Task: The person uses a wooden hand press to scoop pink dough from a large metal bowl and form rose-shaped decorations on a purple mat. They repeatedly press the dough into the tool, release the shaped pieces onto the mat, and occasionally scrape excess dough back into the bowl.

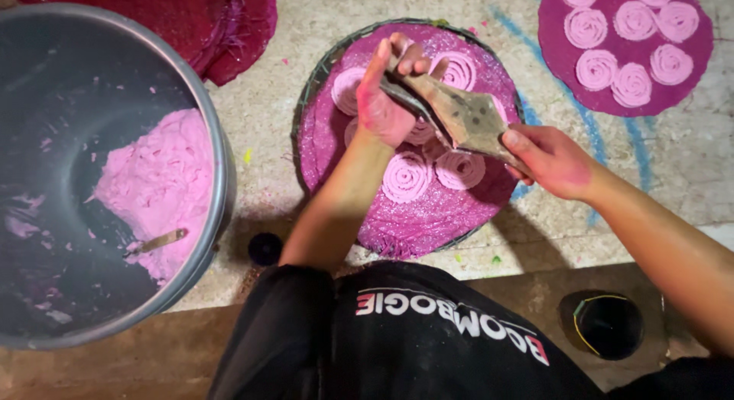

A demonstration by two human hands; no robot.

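Closest to us, our black-clad lap (397,339) fills the lower edge, and just above it both forearms reach out over the work. We hold a brownish cone-shaped piping bag (459,113) between our hands: the left hand (390,90) is curled tight around its narrow end, fingers closed and smeared with pink, while the right hand (550,159) pinches the wide rear end shut between thumb and fingers. The bag hangs directly above a round magenta mat (417,220) set on a woven tray. Under the grip, several pink dough spirals (407,176) already lie on the mat, close together and some touching; the one beneath the nozzle is hidden by our left hand.

Further from the grip, off past the left hand, a large grey metal pot (210,125) holds a heap of pink dough (157,186) with a spoon handle (157,242) sticking out of it. Beyond the right hand, a second mat (562,64) carries finished spirals, well apart from us. A dark red folded cloth (229,25) lies beyond the pot.

We judge the risk to be crowding: the spirals sit so near each other that a fresh coil could merge with a neighbour if the nozzle drifts. An uneven squeeze from the rear hand could break the strand, and dough could ooze from the back if that pinch loosens.
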